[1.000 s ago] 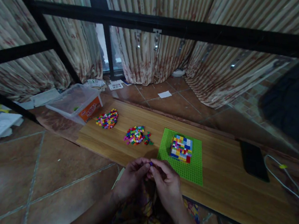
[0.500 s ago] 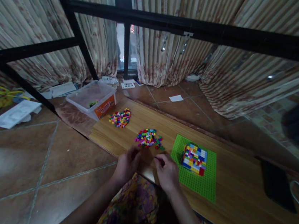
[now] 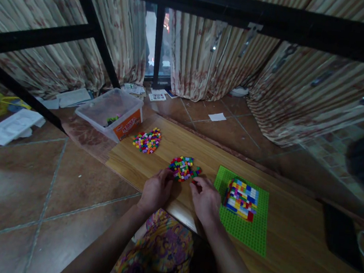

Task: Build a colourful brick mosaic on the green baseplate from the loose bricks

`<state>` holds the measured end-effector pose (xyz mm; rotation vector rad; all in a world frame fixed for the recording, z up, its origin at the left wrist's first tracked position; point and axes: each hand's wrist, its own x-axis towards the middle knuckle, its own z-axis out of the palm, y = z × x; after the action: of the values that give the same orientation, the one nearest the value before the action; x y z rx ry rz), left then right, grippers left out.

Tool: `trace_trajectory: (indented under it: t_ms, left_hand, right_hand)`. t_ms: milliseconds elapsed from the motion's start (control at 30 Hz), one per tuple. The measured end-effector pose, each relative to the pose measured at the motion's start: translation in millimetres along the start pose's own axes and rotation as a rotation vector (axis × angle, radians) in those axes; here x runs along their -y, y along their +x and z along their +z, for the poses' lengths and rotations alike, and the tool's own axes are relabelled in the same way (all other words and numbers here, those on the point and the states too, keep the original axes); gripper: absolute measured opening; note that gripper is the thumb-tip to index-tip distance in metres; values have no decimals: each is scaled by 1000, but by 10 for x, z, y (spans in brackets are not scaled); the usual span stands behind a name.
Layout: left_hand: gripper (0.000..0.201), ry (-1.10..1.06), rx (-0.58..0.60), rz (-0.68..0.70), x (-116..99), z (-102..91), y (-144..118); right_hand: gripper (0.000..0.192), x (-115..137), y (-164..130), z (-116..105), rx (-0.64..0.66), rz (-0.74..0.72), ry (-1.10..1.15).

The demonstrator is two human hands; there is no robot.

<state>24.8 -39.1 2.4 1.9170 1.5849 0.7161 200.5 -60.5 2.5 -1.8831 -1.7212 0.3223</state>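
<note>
My left hand [image 3: 156, 189] is at the near left edge of a pile of small coloured toy bricks [image 3: 182, 168]. Its fingers are curled together against the bricks, and what they pinch, if anything, is hidden. Just right of that pile, my right hand [image 3: 206, 199] has thumb and forefinger closed on a tiny toy brick [image 3: 194, 181], which looks red. A few green bricks [image 3: 197, 171] lie beyond its fingertips. Farther right, a multicoloured block of built-up bricks [image 3: 242, 199] sits on a green studded baseplate [image 3: 246, 236].
A second heap of bricks [image 3: 147, 140] lies farther left on the wooden board [image 3: 182, 137]. Behind it stands a clear plastic box [image 3: 106, 109] with an orange label. A black flat object [image 3: 343, 236] is at the right, and a black metal frame [image 3: 99, 52] crosses the back.
Both hands have moved forward to the near brick pile, the left one now touching its edge. The view has shifted slightly.
</note>
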Motion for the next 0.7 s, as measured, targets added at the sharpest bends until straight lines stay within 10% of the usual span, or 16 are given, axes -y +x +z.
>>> trace_trajectory:
  t_ms: [700]
  left_hand:
    - [34, 31, 52, 30, -7, -6, -81]
  right_hand:
    - [17, 161, 42, 88, 56, -174, -30]
